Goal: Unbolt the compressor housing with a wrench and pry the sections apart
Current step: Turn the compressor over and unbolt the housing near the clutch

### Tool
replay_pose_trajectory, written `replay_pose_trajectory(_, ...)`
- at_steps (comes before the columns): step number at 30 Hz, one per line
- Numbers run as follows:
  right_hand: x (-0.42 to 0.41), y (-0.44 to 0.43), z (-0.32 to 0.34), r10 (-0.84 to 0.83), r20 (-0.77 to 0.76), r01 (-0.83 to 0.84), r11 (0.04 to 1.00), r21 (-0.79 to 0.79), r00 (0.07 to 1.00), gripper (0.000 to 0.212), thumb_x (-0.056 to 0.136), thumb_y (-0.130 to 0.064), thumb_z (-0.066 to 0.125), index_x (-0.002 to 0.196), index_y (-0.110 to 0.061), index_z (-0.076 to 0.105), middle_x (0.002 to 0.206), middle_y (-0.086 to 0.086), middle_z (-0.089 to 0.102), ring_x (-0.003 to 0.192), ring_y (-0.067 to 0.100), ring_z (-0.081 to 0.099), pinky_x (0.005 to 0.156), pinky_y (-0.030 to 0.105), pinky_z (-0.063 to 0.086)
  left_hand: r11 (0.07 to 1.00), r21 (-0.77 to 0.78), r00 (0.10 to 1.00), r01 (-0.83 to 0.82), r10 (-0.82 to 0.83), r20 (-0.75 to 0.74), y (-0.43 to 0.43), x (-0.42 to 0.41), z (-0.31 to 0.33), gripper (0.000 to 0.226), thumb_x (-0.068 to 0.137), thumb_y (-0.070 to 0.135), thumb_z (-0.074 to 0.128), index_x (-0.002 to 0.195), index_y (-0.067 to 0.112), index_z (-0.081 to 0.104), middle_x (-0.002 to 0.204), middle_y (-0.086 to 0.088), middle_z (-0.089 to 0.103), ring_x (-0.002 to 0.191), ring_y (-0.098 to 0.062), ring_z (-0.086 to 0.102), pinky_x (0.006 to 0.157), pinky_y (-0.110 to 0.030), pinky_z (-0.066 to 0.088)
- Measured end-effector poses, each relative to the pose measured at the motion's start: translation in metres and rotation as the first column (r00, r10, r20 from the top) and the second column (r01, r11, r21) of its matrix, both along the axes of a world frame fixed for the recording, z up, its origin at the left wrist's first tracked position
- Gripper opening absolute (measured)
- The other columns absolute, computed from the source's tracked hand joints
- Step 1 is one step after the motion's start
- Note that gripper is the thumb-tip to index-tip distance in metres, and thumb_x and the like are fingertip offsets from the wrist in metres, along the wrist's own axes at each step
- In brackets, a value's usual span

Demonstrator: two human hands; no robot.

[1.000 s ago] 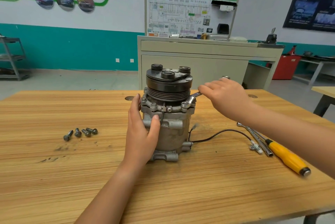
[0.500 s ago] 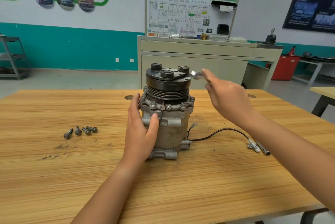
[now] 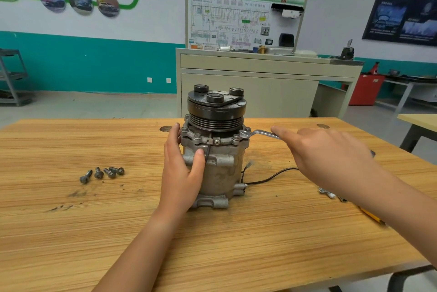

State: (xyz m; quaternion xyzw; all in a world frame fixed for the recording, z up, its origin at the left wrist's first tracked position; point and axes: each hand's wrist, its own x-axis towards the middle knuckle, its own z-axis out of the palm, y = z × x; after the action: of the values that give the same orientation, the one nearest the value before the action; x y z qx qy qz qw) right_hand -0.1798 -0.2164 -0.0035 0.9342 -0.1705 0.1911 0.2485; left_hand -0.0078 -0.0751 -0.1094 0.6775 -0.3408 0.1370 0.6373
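Note:
A grey metal compressor stands upright on the wooden table, its black pulley on top. My left hand wraps around the housing's left side, thumb on the front. A silver wrench sits with its ring end on a bolt at the right of the upper flange. My right hand holds the wrench's handle, fingers pointing left along it. Several bolts still stand in the flange.
Several removed bolts lie on the table to the left. A black wire runs from the compressor to the right. A yellow-handled screwdriver and a metal tool lie partly hidden under my right forearm. A beige cabinet stands behind.
My right hand lifted the wrench off the flange up beside the pulley, then brought it back down onto a bolt at the right of the flange. My left hand stayed on the housing.

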Motion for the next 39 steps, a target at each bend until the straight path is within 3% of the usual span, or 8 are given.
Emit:
replay_pose_trajectory(7,0.009,0.031,0.009,-0.110,-0.143,0.112,0.994,0.003,0.984,0.058,0.090,-0.004,0.037,0.141,-0.021,0.015,0.065,-0.002,0.028,0.048,0.014,0.026,0.040,0.027,0.020,1.000,-0.001,1.000,-0.004,0.004,0.004,0.000,0.000,0.000,0.062,0.093,0.025,0.052,0.136,0.044,0.011,0.140,0.019,0.026,0.130,0.008,0.024,0.102,-0.014,0.021)
replay_pose_trajectory(12,0.013,0.058,0.002,-0.115,-0.254,0.107,0.993,-0.044,0.960,0.066,0.089,0.003,0.036,0.144,0.000,0.000,0.089,0.009,0.047,0.061,0.021,0.047,0.037,0.028,0.018,1.000,0.003,1.000,-0.008,0.008,-0.002,0.000,-0.001,0.000,0.063,0.093,0.024,0.053,0.137,0.044,0.012,0.146,0.013,0.027,0.133,0.003,0.024,0.106,-0.021,0.022)
replay_pose_trajectory(15,0.013,0.046,0.004,-0.092,-0.224,0.074,0.994,-0.086,0.970,0.060,0.094,-0.012,0.033,0.145,-0.008,0.002,0.069,0.004,0.032,0.047,0.016,0.027,0.038,0.027,0.019,1.000,0.008,1.000,-0.010,0.010,-0.012,0.001,-0.001,0.000,0.065,0.093,0.024,0.053,0.142,0.038,0.013,0.150,0.008,0.027,0.136,-0.001,0.024,0.108,-0.024,0.022)
replay_pose_trajectory(20,0.017,0.004,0.014,0.012,-0.209,-0.042,0.989,-0.140,0.978,0.050,0.097,-0.019,0.030,0.143,-0.024,0.011,0.067,-0.006,0.036,0.050,0.010,0.033,0.039,0.024,0.020,1.000,0.017,1.000,-0.015,0.015,-0.019,0.000,-0.001,0.001,0.065,0.092,0.025,0.052,0.146,0.033,0.015,0.150,0.008,0.027,0.136,-0.001,0.023,0.109,-0.024,0.022)
replay_pose_trajectory(25,0.043,-0.034,0.003,0.120,-0.113,-0.142,0.966,-0.217,0.986,0.042,0.090,-0.001,0.044,0.129,-0.014,0.044,0.097,0.002,0.067,0.077,0.023,0.062,0.071,0.031,0.045,0.999,0.020,0.999,-0.036,0.037,-0.021,0.000,-0.003,0.002,0.064,0.093,0.023,0.052,0.147,0.026,0.018,0.150,0.006,0.029,0.136,-0.002,0.023,0.111,-0.025,0.021)
replay_pose_trajectory(28,0.067,-0.049,-0.004,0.266,0.091,-0.240,0.944,-0.227,0.960,0.028,0.069,0.014,0.067,0.093,0.001,0.068,0.080,0.015,0.071,0.069,0.029,0.068,0.082,0.047,0.051,0.999,0.026,0.999,-0.037,0.037,-0.022,0.001,-0.003,0.002,0.065,0.093,0.024,0.052,0.147,0.026,0.017,0.150,0.006,0.028,0.136,-0.001,0.023,0.111,-0.024,0.021)
replay_pose_trajectory(31,0.086,-0.047,-0.008,0.352,0.162,-0.309,0.920,-0.242,0.922,0.025,0.062,0.014,0.073,0.083,0.002,0.070,0.075,0.016,0.071,0.068,0.028,0.069,0.079,0.049,0.052,0.999,0.030,0.999,-0.032,0.033,-0.022,0.001,-0.003,0.002,0.065,0.092,0.025,0.052,0.147,0.028,0.016,0.150,0.007,0.028,0.136,0.000,0.023,0.109,-0.023,0.021)
replay_pose_trajectory(39,0.057,-0.035,-0.010,0.240,0.470,-0.388,0.888,0.248,0.850,0.033,0.095,-0.017,0.048,0.127,-0.008,0.053,0.075,0.010,0.066,0.066,0.030,0.061,0.054,0.030,0.041,0.999,0.019,0.999,-0.027,0.027,-0.017,0.001,-0.003,0.002,0.064,0.094,0.023,0.052,0.145,0.032,0.016,0.149,0.007,0.028,0.136,-0.001,0.024,0.108,-0.022,0.021)
